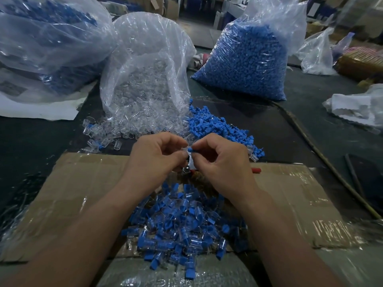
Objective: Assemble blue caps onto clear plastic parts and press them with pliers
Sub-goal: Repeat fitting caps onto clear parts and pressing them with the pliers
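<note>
Both hands meet above the far edge of the cardboard (pixel 83 183), forearms angled inward. The left hand (pixel 154 157) pinches a clear part (pixel 185 149) in curled fingers. The right hand (pixel 224 162) pinches a small blue cap (pixel 191 149), touching that part. Capped pieces (pixel 182 230) lie heaped on the cardboard between the forearms.

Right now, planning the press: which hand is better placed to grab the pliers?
Likely right: pliers lie beneath the right hand, handle pointing right; it pinches the blue cap, the left hand holds the clear part.
</note>
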Demonstrator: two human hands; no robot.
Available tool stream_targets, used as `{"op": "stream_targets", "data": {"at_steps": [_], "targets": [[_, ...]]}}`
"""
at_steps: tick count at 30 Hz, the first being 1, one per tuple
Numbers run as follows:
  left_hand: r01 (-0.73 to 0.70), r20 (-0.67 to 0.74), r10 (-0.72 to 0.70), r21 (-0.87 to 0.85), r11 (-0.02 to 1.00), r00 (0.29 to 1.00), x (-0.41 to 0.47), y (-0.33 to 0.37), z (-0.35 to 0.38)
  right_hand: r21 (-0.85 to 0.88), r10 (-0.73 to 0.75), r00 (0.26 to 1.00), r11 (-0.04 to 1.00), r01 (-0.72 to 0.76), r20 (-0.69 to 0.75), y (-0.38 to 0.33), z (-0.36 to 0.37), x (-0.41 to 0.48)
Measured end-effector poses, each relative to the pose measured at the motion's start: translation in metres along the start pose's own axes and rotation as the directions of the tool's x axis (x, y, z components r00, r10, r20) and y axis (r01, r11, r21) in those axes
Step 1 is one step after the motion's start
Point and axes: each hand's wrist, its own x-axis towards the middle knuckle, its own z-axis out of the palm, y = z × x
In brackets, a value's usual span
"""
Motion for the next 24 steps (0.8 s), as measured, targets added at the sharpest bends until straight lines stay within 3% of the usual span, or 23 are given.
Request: {"op": "stream_targets", "data": {"at_steps": [6, 11, 14, 24], "targets": [[-0.012, 0.032, 0.012, -0.009, 1.0, 0.999, -0.003, 0.004, 0.0, 0.012, -0.015, 1.0, 1.0, 0.015, 0.021, 0.001, 0.002, 0.0], [0.098, 0.098, -0.077, -0.238, 0.966, 0.992, -0.004, 0.01, -0.004, 0.122, 0.018, 1.0, 0.992, -0.017, -0.007, 0.003, -0.002, 0.002], [0.13, 0.129, -0.098, -0.278, 0.952, 0.987, -0.003, 0.012, -0.005, 0.198, 0.024, 1.0, 0.98, -0.021, -0.011, 0.003, -0.004, 0.001], [0.13, 0.077, -0.112, -0.299, 0.945, 0.991, -0.001, 0.01, -0.005, 0.191, -0.12, 0.99, 0.973, 0.132, -0.074, 0.008, 0.001, -0.001]]}}
